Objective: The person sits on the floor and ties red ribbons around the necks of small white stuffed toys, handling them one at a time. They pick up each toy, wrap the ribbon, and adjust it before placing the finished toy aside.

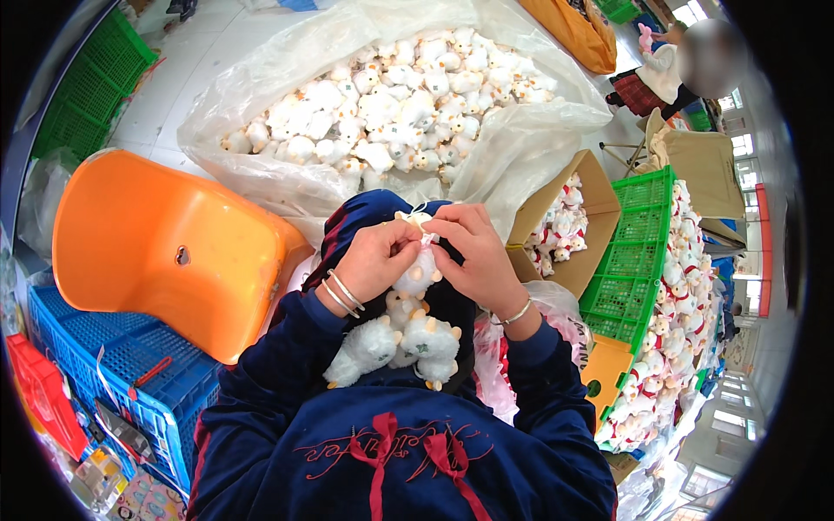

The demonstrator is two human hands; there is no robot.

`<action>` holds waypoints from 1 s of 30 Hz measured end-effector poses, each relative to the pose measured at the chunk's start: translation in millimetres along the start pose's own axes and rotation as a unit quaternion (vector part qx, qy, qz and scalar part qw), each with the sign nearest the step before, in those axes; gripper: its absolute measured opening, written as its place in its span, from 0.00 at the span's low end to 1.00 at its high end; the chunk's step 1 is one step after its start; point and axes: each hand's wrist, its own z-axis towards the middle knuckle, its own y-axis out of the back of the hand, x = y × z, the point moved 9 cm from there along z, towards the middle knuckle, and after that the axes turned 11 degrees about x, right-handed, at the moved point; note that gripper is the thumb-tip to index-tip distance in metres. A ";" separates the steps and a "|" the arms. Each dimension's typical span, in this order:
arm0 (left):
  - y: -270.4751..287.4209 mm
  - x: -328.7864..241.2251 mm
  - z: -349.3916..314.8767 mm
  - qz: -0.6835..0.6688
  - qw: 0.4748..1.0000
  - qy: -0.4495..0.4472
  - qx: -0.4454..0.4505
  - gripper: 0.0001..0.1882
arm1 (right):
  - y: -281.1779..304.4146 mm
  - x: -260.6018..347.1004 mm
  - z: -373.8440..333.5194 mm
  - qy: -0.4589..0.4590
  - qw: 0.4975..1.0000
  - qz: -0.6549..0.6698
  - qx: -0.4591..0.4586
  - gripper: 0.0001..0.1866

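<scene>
White plush, a small toy animal [419,269], sits pinched between both hands at the middle of the view, held up in front of the person's chest. The left hand [375,259] is curled closed around the toy's body, steadying it, while the right hand [473,252] has its fingertips pressed together at the toy's top, where a thin pale loop or tag shows; it appears to be working that small part, which would explain the close two-handed grip. Just below, a few finished-looking white plush toys [400,343] rest in the person's lap on dark blue sleeves, kept within easy reach. Beyond the hands, a large clear plastic bag [261,169] lies open on the floor, heaped with many more white toys. To the left stands an orange plastic chair [165,252] over a blue crate [130,356]. To the right, a cardboard box [599,213] and a green crate [638,260] hold further toys.
</scene>
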 end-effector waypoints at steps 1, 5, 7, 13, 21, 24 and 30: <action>-0.4 2.5 0.2 -0.009 1.000 0.003 -0.001 0.05 | 0.9 -3.6 -1.8 -0.011 1.000 0.015 -0.014 0.19; -2.1 8.4 1.4 -0.032 0.999 0.014 0.003 0.05 | 2.2 -4.4 -4.7 -0.024 0.999 0.023 -0.021 0.16; -1.4 6.9 1.3 -0.040 0.999 0.011 0.003 0.05 | 0.5 -2.4 -4.4 -0.021 1.000 0.013 -0.002 0.13; -0.2 22.3 0.5 -0.142 0.989 -0.012 -0.031 0.07 | -9.0 -23.8 -9.2 -0.073 0.993 0.093 -0.017 0.05; -2.8 8.6 0.3 -0.039 0.999 -0.011 0.022 0.11 | -20.1 -39.8 -23.5 -0.168 0.964 0.206 0.008 0.06; -6.0 21.3 4.1 -0.044 0.998 -0.013 0.030 0.10 | -23.4 -39.6 -20.4 -0.112 0.974 0.197 0.004 0.07; -2.3 26.0 6.2 -0.061 0.998 -0.025 0.021 0.11 | -18.8 -29.0 -9.2 -0.089 0.977 0.190 0.031 0.07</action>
